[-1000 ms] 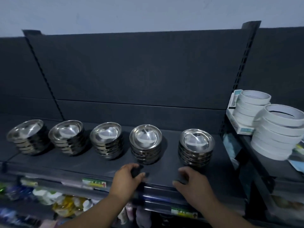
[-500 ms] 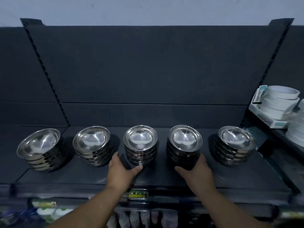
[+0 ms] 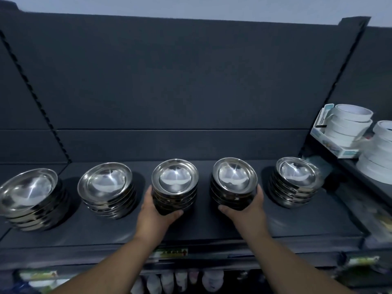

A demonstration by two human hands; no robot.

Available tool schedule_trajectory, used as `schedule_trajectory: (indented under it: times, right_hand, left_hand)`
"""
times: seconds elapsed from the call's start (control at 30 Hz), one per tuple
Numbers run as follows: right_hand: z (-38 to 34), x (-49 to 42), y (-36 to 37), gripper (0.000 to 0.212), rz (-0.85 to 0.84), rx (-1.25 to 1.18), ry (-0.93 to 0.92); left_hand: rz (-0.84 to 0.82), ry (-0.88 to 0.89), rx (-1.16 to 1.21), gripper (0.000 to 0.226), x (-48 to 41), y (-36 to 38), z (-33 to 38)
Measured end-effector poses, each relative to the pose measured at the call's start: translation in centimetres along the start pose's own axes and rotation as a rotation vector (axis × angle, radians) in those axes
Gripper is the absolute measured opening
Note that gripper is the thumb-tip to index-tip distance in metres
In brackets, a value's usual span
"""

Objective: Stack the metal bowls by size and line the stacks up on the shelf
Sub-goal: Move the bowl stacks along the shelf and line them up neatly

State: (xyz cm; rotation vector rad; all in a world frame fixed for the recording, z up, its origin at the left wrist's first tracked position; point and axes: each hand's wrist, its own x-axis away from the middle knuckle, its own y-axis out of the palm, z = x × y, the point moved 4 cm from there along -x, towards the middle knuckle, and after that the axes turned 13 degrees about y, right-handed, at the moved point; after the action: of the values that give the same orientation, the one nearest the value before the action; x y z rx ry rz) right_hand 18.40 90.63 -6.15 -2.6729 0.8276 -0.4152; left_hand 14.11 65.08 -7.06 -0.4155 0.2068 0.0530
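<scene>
Head view, 5 bowl stacks in a row on dark shelf [image 3: 212,228], left hand [image 3: 156,217] fingers curled round middle stack [image 3: 175,185], right hand [image 3: 247,211] gripping fourth stack [image 3: 233,183], tape rolls [image 3: 350,124] at right.

Leftmost bowl stack [image 3: 29,200], 9 o'clock: cut by the frame edge. Tape-roll stack [image 3: 379,153], 3 o'clock: likewise cut. Price label [image 3: 170,253], 6 o'clock: print unreadable; hanging goods [image 3: 180,280] beneath blurred. Left hand [image 3: 156,215] grips third bowl stack [image 3: 175,181], right hand [image 3: 248,211] fourth bowl stack [image 3: 234,179]: fingertips hidden behind.
</scene>
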Motion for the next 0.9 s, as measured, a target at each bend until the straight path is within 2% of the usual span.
schedule_trajectory:
  times: [0.27, 0.43, 0.57, 0.63, 0.7, 0.83, 0.9]
  right_hand:
    - [0.4, -0.9, -0.2, 0.107, -0.007, 0.002, -0.027]
    - [0.7, -1.0, -1.3, 0.112, -0.092, 0.026, -0.018]
    - [0.7, -1.7, -2.7, 0.117, -0.151, 0.032, -0.015]
    - [0.2, -2.0, -3.5, 0.118, -0.184, 0.048, -0.031]
    - [-0.4, -2.4, -4.2, 0.117, -0.223, 0.063, -0.065]
    - [-0.8, -2.9, -5.0, 0.11, -0.298, 0.128, -0.125]
    - [-0.8, -3.0, -5.0, 0.104, -0.328, 0.153, -0.146]
  left_hand:
    - [-0.012, -0.04, 0.006, 0.096, -0.5, 0.5, 0.2]
    - [0.095, -0.178, -0.112, 0.062, 2.6, 1.8, 0.1]
    - [-0.079, -0.088, -0.135, 0.031, 3.8, 4.4, 2.3]
    - [-0.143, -0.001, -0.143, 0.039, 3.6, 5.9, 4.0]
    - [-0.169, 0.03, -0.064, 0.062, 3.0, 7.3, 5.5]
    - [-0.226, 0.015, 0.02, 0.108, 1.0, 9.6, 6.2]
    - [-0.249, -0.013, 0.065, 0.117, 0.6, 10.4, 5.8]
